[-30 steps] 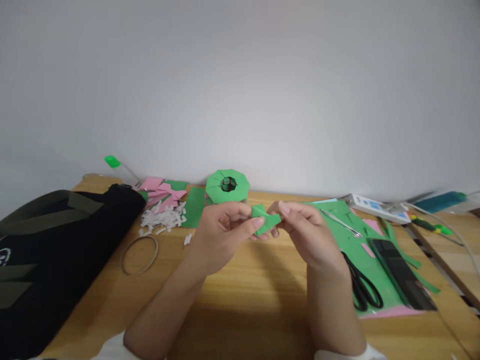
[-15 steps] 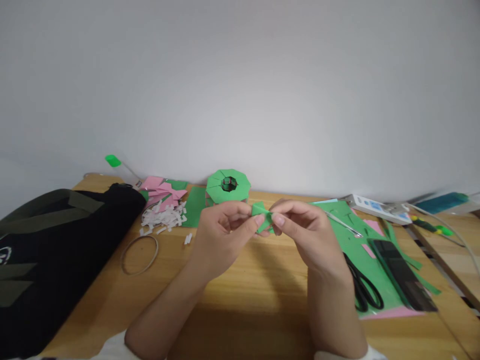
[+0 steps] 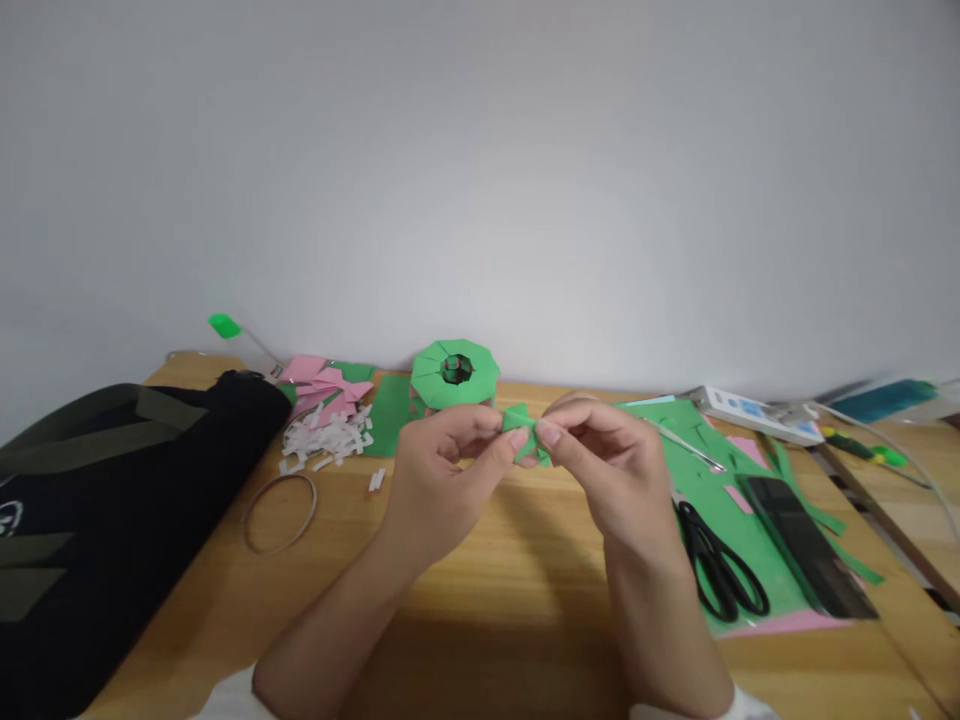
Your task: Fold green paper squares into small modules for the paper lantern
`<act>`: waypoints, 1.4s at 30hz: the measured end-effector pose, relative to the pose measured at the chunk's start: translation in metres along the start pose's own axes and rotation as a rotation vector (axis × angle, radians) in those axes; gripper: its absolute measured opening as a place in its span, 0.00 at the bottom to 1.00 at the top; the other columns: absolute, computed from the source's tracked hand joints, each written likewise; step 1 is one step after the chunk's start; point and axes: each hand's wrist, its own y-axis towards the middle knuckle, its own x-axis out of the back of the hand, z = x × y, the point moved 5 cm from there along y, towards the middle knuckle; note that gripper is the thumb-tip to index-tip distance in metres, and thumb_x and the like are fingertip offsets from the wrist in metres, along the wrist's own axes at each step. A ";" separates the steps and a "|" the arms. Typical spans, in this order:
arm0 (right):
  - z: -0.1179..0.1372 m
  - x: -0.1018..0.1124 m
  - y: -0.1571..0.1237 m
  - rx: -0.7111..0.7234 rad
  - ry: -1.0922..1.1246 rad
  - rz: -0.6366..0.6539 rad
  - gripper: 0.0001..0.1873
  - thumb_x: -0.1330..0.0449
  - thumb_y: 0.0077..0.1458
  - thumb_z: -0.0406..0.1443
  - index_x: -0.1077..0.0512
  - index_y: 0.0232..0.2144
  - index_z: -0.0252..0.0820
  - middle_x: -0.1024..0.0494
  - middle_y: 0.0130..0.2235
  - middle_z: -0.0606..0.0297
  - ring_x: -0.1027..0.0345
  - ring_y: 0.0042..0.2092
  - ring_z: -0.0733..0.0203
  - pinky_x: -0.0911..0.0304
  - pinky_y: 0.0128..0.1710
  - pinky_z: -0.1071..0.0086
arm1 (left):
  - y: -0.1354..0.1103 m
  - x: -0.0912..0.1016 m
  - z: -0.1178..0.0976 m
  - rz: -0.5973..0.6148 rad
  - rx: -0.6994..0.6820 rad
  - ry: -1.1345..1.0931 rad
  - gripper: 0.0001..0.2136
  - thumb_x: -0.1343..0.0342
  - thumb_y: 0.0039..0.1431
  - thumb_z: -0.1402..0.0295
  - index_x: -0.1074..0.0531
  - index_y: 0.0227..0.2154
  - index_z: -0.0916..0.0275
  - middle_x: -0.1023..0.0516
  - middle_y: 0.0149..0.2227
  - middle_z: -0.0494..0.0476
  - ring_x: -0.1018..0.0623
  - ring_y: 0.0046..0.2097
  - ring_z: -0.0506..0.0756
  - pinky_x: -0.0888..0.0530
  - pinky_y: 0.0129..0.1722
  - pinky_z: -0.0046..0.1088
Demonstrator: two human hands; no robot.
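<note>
A small folded piece of green paper is held up over the middle of the table. My left hand pinches its left side between thumb and fingers. My right hand is closed on its right side, thumb tip pressed against the paper. The fingertips cover much of the piece, so its full shape is hidden. Just behind my left hand stands a ring-shaped green paper model with a hole in the centre and some pink showing below its rim.
On the left are a black bag, a thin ring-shaped band, white paper scraps and pink paper pieces. To the right, black-handled scissors, tweezers and a phone lie on green sheets. A power strip sits behind.
My right hand and forearm have shifted slightly left, closer to my left hand, and more of the scissors shows. Both hands still grip the green paper.
</note>
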 end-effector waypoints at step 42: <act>0.032 0.005 -0.010 0.348 -0.348 0.123 0.08 0.38 0.54 0.26 0.27 0.30 0.45 0.27 0.27 0.68 0.34 0.29 0.64 0.39 0.28 0.67 | -0.001 0.005 0.000 0.121 0.062 -0.121 0.05 0.36 0.48 0.74 0.22 0.28 0.57 0.19 0.28 0.49 0.21 0.31 0.50 0.24 0.32 0.22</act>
